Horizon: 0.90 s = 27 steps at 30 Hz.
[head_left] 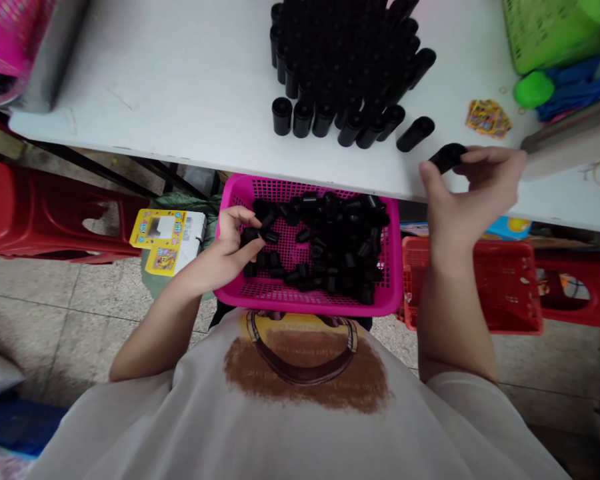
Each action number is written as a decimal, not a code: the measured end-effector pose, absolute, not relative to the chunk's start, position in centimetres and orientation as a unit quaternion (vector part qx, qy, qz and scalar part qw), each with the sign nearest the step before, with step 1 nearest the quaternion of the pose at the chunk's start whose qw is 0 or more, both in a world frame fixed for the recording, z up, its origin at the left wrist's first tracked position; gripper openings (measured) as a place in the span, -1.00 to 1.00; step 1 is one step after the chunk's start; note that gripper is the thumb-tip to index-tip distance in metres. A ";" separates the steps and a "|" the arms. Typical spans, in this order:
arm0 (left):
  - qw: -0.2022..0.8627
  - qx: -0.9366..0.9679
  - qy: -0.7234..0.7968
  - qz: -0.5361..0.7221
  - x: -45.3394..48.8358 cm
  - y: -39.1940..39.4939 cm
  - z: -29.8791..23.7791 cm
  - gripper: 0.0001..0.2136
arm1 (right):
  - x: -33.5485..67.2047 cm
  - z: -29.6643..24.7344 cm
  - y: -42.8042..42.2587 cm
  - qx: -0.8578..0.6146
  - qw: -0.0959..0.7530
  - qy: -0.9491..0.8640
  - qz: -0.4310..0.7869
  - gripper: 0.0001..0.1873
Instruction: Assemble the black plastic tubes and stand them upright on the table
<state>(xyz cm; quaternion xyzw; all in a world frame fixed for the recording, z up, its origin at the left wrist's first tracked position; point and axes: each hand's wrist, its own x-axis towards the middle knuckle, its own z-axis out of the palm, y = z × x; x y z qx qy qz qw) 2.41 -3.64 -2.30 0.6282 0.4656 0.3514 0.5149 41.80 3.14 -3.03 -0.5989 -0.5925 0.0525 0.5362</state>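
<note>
White shirt [300, 427] w/ brown print is closest. 1 pink plastic mesh basket [393, 280] sits below the counter [180, 80] edge, heaped w/ loose black tubes [330, 247], too many to count. Inside it the left hand [227, 252] has its fingers pinched on 1 black piece [251, 235]. At the counter edge the right hand [473, 197] has its fingers curled round 1 smooth black tube [447, 157]. Upright tube cluster [345, 60] stands beyond, dozens approx.

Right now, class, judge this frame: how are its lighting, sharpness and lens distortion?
Head view: soft, even light, faint shadows on the white table; wide lens splays the standing black canisters, merging into a dark mass; right hand, pinching one canister, and left hand, gripping a second canister in the pink basket, look slightly soft.
</note>
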 end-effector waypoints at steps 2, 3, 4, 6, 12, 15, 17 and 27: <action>0.548 0.616 0.447 0.348 2.5 -3.6 -2.2 -0.63 | 43.4 -3.7 4.5 -0.626 0.479 -0.610 0.084 -0.36; 0.558 0.613 0.438 0.348 2.6 -3.7 -2.0 -0.62 | 43.5 -3.9 4.7 -0.629 0.462 -0.618 0.091 -0.23; 0.556 0.613 0.436 0.354 2.7 -3.7 -1.8 -0.60 | 43.2 -3.9 4.6 -0.627 0.454 -0.627 0.083 -0.10; 0.542 0.611 0.443 0.369 2.9 -3.7 -1.5 -0.57 | 41.1 -3.5 3.5 -0.610 0.469 -0.638 0.012 -0.10; 0.613 0.529 0.456 0.368 3.8 -3.6 -1.0 -0.34 | 32.5 -3.2 0.1 -0.561 0.146 -0.804 0.137 -0.66; 0.618 0.516 0.449 0.387 4.3 -4.0 -1.0 -0.36 | 31.4 -4.1 0.6 -0.577 -0.007 -0.798 0.171 -0.60; 0.594 0.533 0.449 0.402 4.6 -4.4 -1.0 -0.50 | 31.7 -4.3 0.6 -0.567 0.012 -0.804 0.181 -0.67; 0.504 0.608 0.431 0.436 5.4 -5.4 -0.4 -0.72 | 30.3 0.2 -6.0 -0.403 0.335 -0.733 0.434 -0.64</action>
